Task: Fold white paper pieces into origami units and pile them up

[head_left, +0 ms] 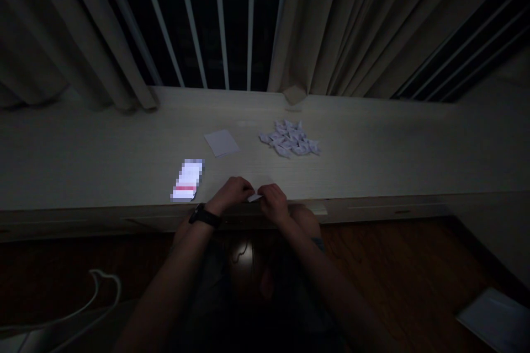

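Note:
My left hand (235,192) and my right hand (274,200) meet at the front edge of a pale ledge (372,160). Between them is a small folded piece of white paper (254,197), pinched by the fingers of both. Its exact shape is hard to make out in the dim light. Beyond my hands, a pile of several folded white paper pieces (291,139) lies on the ledge. To its left rests a stack of square paper sheets (222,143). A black watch (205,215) is on my left wrist.
A lit phone (188,179), its screen blurred out, lies left of my hands near the front edge. Beige curtains (327,22) and white window bars (221,22) stand behind the ledge. A white cable (118,289) runs at lower left; a pale flat object (497,317) is at lower right.

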Demonstrator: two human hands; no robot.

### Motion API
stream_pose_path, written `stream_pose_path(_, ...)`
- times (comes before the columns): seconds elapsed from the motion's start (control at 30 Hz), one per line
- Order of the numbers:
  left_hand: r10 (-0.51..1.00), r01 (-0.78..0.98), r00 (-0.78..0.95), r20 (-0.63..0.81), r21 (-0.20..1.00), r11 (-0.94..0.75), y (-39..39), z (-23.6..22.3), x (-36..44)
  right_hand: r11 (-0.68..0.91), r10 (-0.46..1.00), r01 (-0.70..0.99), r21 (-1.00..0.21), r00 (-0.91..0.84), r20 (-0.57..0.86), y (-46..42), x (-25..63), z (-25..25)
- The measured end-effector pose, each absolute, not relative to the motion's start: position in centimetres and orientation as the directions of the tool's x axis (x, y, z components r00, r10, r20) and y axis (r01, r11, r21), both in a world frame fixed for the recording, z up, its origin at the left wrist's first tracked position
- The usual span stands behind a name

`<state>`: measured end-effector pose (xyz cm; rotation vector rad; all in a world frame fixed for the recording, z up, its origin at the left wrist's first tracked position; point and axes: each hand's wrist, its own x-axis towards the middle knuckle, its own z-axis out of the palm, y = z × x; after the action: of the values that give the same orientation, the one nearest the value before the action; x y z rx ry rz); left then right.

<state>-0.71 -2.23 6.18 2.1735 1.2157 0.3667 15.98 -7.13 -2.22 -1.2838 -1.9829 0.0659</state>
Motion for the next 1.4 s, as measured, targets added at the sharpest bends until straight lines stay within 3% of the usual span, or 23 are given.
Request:
stream_pose_path(0.17, 0.827, 0.718, 0.560, -0.045, 0.523, -0.458, -2.6, 6.8, -0.4, 0.490, 0.801, 0.762, -0.424, -0.201, 0.563, -7.2, 15.9, -2.1)
stream_pose_path(0.37, 0.886, 0.704, 0.463, 0.003, 0.606, -0.370, -2.5, 5.9, -0.7, 0.505, 0.807, 0.743, -0.439, -0.226, 0.546, -7.5, 16.1, -1.9)
stream_pose_path(0.57, 0.894, 0.730, 0.447, -0.011, 0.582, -0.358, -2.4, 5.1, -0.9, 0.512, 0.817, 0.739, -0.438, -0.262, 0.513, -7.3, 16.1, -1.8)
stream_pose_path(0.8, 0.901, 0.707, 0.434, -0.013, 0.625, -0.332, -2.4, 4.9, -1.1, 0.495, 0.849, 0.702, -0.511, -0.267, 0.456, -6.7, 15.9, -0.6)
stream_pose_path(0.93, 0.897, 0.606, 0.443, 0.004, 0.736, -0.303, -2.7, 4.7, -1.3, 0.411, 0.892, 0.678, -0.609, -0.163, 0.421, -6.4, 15.8, -0.5)
stream_pose_path(1.07, 0.867, 0.437, 0.496, -0.045, 0.876, -0.205, -2.8, 4.1, -1.8, 0.270, 0.952, 0.513, -0.815, -0.016, 0.305, -5.7, 16.2, -0.7)
stream_pose_path(1.17, 0.873, 0.361, 0.487, -0.018, 0.914, -0.182, -2.5, 3.3, -2.1, 0.172, 0.985, 0.339, -0.925, -0.040, 0.169, -4.8, 16.6, -0.7)
stream_pose_path(1.3, 0.939, 0.378, 0.340, -0.056, 0.922, -0.082, -1.8, 2.1, -1.8, 0.049, 0.995, 0.118, -0.992, -0.095, 0.038, -3.9, 16.7, -0.7)
stream_pose_path(1.4, 0.955, 0.291, 0.280, -0.098, 0.957, 0.013, -1.4, 1.3, -1.4, 0.014, 0.994, 0.053, -0.998, -0.112, 0.008, -3.6, 16.4, -0.5)
